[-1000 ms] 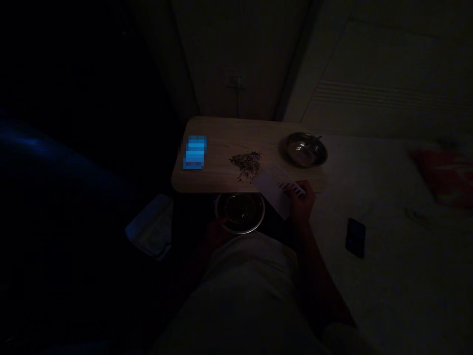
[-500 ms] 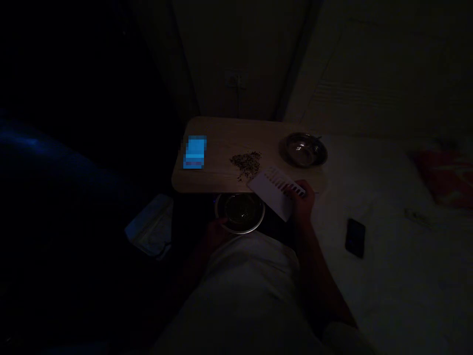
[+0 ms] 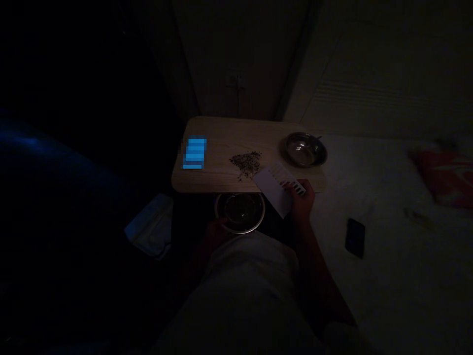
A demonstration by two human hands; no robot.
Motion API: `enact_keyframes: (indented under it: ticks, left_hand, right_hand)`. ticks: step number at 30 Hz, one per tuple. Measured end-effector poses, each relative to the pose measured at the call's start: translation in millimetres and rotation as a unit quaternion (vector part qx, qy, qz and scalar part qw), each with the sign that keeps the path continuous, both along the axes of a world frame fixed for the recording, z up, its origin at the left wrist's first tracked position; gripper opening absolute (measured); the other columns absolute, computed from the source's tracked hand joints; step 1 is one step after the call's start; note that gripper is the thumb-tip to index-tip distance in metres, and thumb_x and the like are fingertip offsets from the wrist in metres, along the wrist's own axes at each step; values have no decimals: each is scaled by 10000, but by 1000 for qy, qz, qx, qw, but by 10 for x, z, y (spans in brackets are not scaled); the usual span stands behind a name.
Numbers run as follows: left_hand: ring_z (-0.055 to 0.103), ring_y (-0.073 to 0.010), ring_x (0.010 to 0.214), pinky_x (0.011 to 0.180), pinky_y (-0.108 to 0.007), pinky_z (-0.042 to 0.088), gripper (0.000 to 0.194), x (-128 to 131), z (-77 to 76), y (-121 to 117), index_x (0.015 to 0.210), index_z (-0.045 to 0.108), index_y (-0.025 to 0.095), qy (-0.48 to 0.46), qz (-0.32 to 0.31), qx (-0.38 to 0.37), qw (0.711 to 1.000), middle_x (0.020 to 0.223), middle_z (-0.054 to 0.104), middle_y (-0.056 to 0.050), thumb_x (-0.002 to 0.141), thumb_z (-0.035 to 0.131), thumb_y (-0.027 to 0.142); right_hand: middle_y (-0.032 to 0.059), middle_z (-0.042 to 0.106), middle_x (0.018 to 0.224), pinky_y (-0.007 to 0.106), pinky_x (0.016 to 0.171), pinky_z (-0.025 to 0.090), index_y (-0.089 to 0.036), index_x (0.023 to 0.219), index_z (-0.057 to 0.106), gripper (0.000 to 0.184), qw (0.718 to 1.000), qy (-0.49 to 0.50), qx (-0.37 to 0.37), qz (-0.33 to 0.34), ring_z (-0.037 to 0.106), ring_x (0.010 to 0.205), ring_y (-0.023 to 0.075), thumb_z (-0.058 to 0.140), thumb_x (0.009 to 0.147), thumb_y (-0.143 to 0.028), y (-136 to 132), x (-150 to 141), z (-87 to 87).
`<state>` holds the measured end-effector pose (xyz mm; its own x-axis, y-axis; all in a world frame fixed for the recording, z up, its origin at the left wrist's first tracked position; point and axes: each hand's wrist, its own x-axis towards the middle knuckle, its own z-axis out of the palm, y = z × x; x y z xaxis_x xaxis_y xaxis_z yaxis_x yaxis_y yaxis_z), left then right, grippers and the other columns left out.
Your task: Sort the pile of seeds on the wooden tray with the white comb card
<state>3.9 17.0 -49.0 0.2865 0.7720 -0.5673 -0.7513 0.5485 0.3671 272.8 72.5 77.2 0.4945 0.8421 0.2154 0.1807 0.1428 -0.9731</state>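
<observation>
My right hand (image 3: 302,199) is closed on a white card (image 3: 273,192) with a row of dark and light swatches along one edge. The card tilts over the front edge of a small wooden table (image 3: 218,133). Just beyond its far corner lies a loose pile of small dark and pale grains or seeds (image 3: 246,163). Below the table edge, my left hand (image 3: 218,231) grips the rim of a metal bowl (image 3: 240,229) at its left side. Something shiny shows inside that bowl, too dark to make out.
A second metal bowl (image 3: 306,150), with a thin handle showing at its rim, stands at the table's right end. A lit, pixelated screen (image 3: 194,153) lies on the left. A dark phone (image 3: 355,237) and a red packet (image 3: 445,177) rest on the white bedding (image 3: 391,276). The room is very dim.
The card in my right hand has shifted slightly right, drawing back a little from the pile. My left hand and the bowl have stayed put.
</observation>
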Motion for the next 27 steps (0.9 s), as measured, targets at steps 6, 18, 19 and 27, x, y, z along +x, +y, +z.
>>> enact_keyframes:
  ticks: [6,18,19,27]
  left_hand:
    - [729,-324,947,979,-477,510,190,54,128,-76,903,738,146,30,2,-24,999,865,787,-97,724,681,171]
    - [738,-286,894,968,-440,515,224,71,257,15,930,737,135,7,-7,-36,999,877,791,-98,728,646,167]
    - [738,-278,888,970,-430,515,226,81,287,16,929,738,132,10,-6,-41,999,879,792,-99,729,637,160]
    - [739,-272,923,1029,-423,487,259,72,312,3,974,727,107,17,-17,-66,998,911,793,-109,759,596,164]
  right_hand:
    - [-50,554,672,234,608,385,-199,751,559,226,1000,0,0,9,493,623,112,716,731,-360,-2,-29,43]
    - [-50,532,657,236,588,359,-202,741,569,188,998,-28,-14,45,466,622,116,699,739,-337,-29,-48,68]
    - [-50,530,654,237,588,359,-203,734,568,187,998,-25,-16,57,465,623,117,702,733,-333,-32,-49,67]
    - [-62,524,620,232,544,336,-209,714,562,198,990,20,-44,130,446,578,109,733,675,-302,-50,-67,56]
